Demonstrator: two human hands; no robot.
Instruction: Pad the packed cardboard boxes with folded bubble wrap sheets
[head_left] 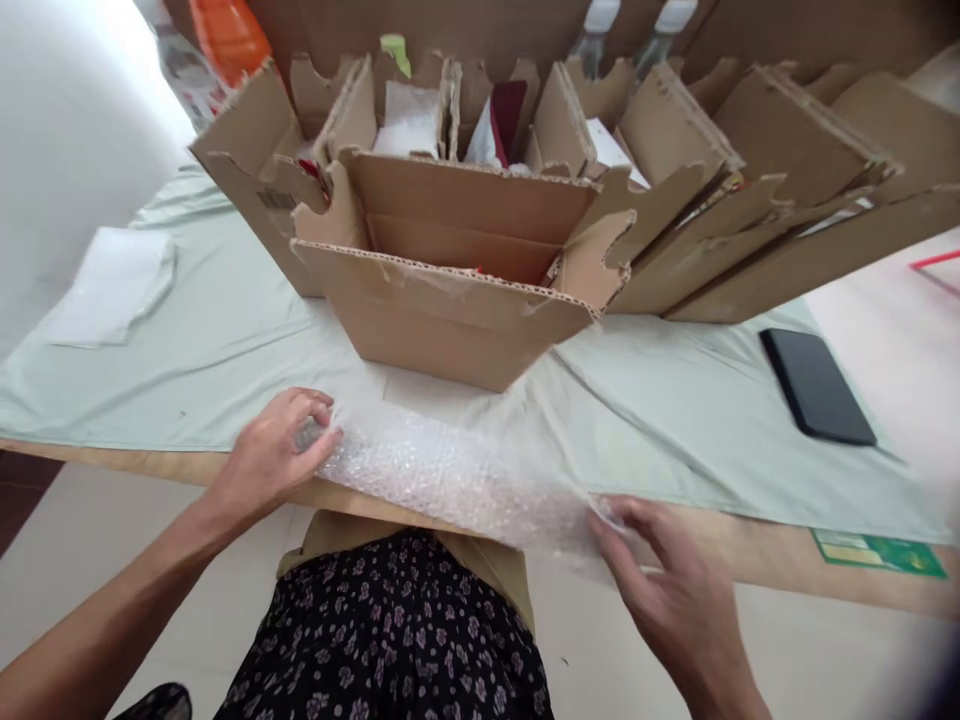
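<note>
A long strip of clear bubble wrap [457, 475] stretches between my two hands along the front edge of the table. Its left end is pinched by my left hand [281, 445], thumb and fingers curled together. At the other end, my right hand [667, 570] grips the wrap between thumb and fingers, slightly blurred. Just beyond the strip stands an open cardboard box [442, 315], its inside mostly hidden apart from something reddish low down.
Behind it, a row of cardboard compartments [660, 200] holds bottles and packets. A black phone [817, 385] lies on the right of the pale green cloth [225, 370]. White folded sheets [112, 285] rest at left, a green card [877, 553] at the front right edge.
</note>
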